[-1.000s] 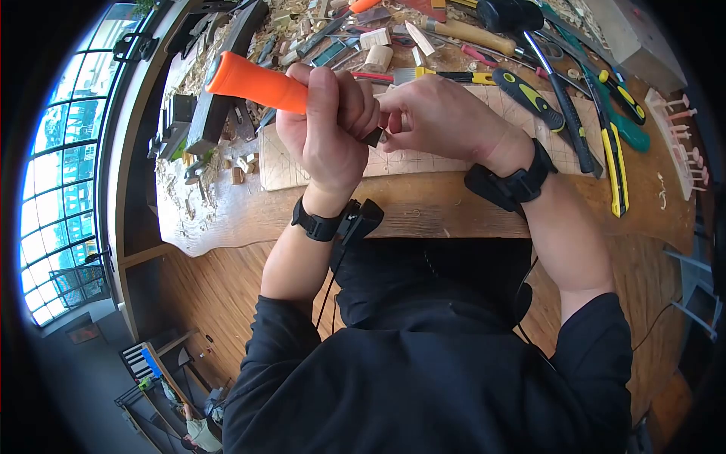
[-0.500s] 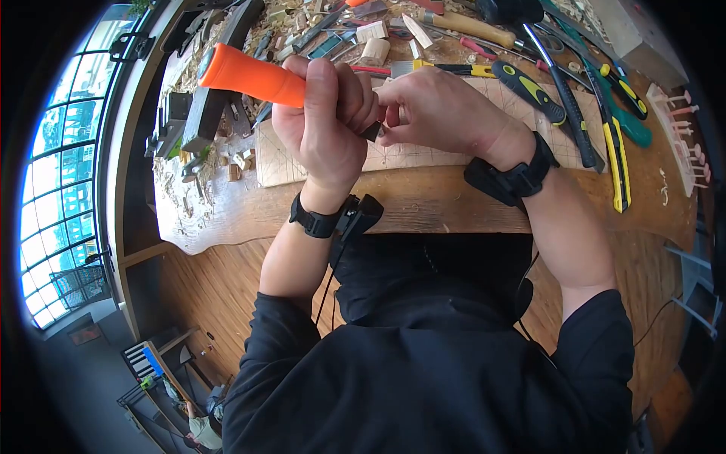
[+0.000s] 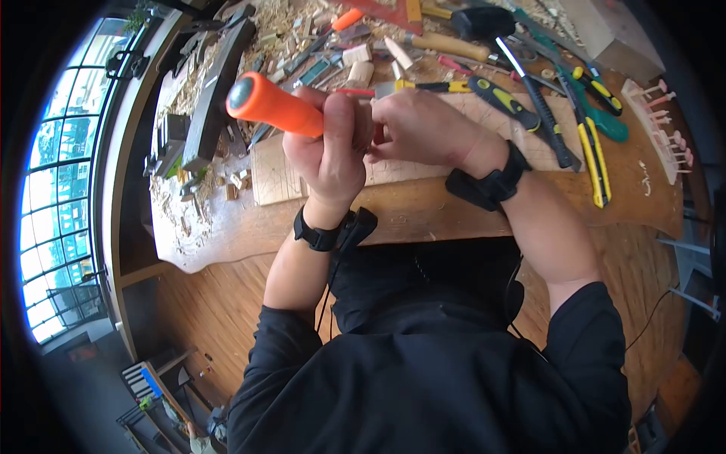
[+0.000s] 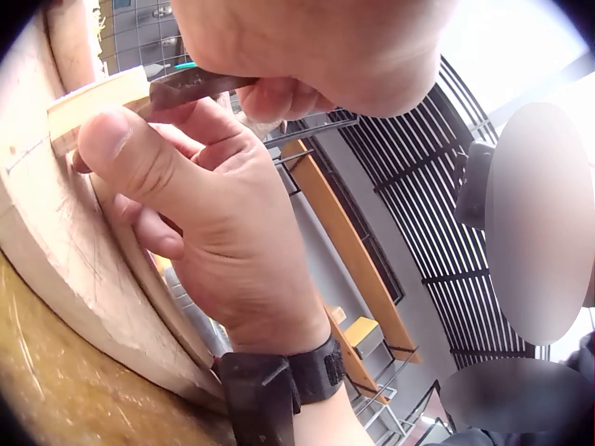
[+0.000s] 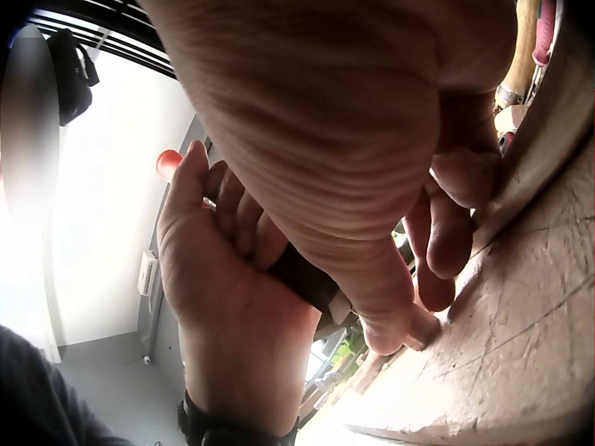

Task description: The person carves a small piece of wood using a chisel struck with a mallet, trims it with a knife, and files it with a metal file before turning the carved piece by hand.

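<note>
Orange, round-ended tool handle [image 3: 278, 106] lies gripped in the left hand [image 3: 330, 157], we judge for control; the right hand [image 3: 429, 132] pinches a pale, rectangular wooden block [image 4: 104, 97], likely to steady it.

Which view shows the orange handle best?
The head view: the orange handle juts clear of the left hand, rounded end included. The right wrist view shows only a small orange end beyond that hand; the left wrist view shows none of it.

Wooden table [image 3: 643, 178], brown, front edge wavy. On it: one pale board [image 3: 276, 178], line-marked; one black-headed mallet [image 3: 482, 24]; one yellow-and-black cutter [image 3: 595, 168]; wood offcuts [image 3: 357, 54]; shavings [image 3: 178, 227]; one pink-pegged rack [image 3: 652, 132], right end.
</note>
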`<state>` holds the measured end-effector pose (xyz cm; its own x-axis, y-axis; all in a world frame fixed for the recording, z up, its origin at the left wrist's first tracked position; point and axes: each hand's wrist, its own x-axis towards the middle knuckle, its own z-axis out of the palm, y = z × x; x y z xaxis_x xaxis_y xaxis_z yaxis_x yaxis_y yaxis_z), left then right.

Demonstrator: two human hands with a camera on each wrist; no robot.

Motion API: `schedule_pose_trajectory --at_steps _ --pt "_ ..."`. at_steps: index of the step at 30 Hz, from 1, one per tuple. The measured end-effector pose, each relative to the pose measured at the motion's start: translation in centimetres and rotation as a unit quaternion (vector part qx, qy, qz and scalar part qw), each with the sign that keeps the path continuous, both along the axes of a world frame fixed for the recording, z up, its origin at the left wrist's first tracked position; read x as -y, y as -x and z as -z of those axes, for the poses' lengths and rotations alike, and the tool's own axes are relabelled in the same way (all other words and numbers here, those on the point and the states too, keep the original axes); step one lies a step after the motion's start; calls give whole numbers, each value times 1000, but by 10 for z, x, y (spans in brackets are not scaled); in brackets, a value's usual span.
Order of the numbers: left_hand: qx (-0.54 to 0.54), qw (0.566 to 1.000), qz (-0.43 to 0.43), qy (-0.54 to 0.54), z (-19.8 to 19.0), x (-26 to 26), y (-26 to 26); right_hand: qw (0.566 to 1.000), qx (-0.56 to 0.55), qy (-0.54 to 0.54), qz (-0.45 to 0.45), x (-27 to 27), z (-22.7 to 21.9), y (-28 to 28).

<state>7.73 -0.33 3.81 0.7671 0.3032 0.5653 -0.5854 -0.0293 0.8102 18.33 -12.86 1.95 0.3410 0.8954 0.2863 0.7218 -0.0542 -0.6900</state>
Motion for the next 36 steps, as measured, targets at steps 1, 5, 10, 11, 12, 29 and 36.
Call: schedule_pose_trajectory --at_steps 1,5,10,11,12,29,36 --pt "-13 1000 -3 8 -3 2 2 1000 9 -5 0 -1 2 0" --pt "-18 998 -8 55 0 0 3 1000 -5 16 4 1 -2 4" --pt "-7 1000 -13 28 7 -4 1 999 -18 36 -2 0 -8 0" --pt "-18 1000 -21 16 7 -4 3 998 -23 56 -5 2 -15 1" --pt "-18 1000 -19 16 8 -5 2 998 -24 56 -4 0 -13 0" --pt "7 996 47 79 5 -5 -1 969 81 -33 229 95 -60 -7" --pt "9 997 29 76 5 -5 -1 879 263 68 392 149 -26 -26"
